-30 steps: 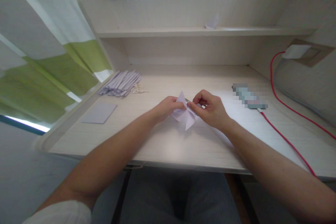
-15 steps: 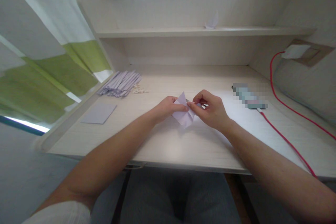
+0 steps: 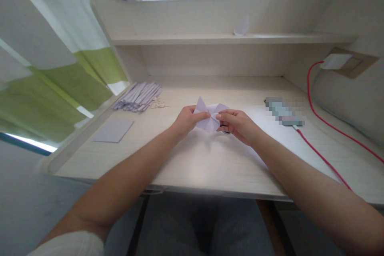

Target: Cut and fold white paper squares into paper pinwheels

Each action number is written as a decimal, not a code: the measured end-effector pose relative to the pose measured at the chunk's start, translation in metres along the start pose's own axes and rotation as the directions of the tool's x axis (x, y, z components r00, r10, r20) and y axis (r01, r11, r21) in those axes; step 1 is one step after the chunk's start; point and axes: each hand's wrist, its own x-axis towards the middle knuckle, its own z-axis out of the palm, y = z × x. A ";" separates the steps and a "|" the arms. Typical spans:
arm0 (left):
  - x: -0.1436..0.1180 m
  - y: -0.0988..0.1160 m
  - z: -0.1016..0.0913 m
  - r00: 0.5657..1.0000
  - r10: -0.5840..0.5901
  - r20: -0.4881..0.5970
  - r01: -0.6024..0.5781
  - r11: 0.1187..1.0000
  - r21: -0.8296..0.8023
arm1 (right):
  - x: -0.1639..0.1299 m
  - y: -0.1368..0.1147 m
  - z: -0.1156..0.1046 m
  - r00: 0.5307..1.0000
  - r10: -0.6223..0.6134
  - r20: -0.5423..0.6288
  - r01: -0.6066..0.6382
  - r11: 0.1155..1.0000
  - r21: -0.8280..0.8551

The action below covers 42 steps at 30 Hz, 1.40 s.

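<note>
A white paper pinwheel [image 3: 210,125] with pointed, folded vanes is held just above the desk in front of me. My left hand [image 3: 188,120] pinches its left side, with the thumb pressed near the centre. From the right, my right hand [image 3: 240,125] is closed on the pinwheel, its thumb and forefinger at the middle folds. A small dark curved thing [image 3: 224,131] shows under the right fingers; most of it is hidden, and I cannot tell what it is.
Rolled paper sticks [image 3: 138,96] lie at the back left beside several thin wooden picks [image 3: 159,104]. Nearer is a stack of square paper [image 3: 114,130]. A phone [image 3: 283,112] with a red cable [image 3: 324,160] lies right. Above runs a shelf [image 3: 180,41].
The pinwheel has turned and risen slightly, so its vanes now spread toward the far side. My right hand has rolled over and its fingers have shifted onto the pinwheel's centre.
</note>
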 end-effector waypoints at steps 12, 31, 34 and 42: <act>-0.006 -0.001 0.008 0.999 0.038 -0.028 -0.033 0.985 0.172 | 0.007 0.017 0.005 0.988 -0.070 -0.140 0.064 0.997 -0.047; -0.008 0.002 0.009 0.994 0.109 0.020 -0.110 0.957 0.267 | 0.008 0.017 -0.002 0.963 -0.176 -0.202 0.121 0.959 -0.256; -0.008 0.002 0.009 0.993 0.118 0.024 -0.120 0.956 0.267 | 0.007 0.015 0.000 0.963 -0.164 -0.215 0.105 0.959 -0.262; -0.009 0.002 0.009 0.987 0.155 0.053 -0.163 0.934 0.318 | 0.007 0.017 -0.004 0.957 -0.168 -0.236 0.084 0.940 -0.329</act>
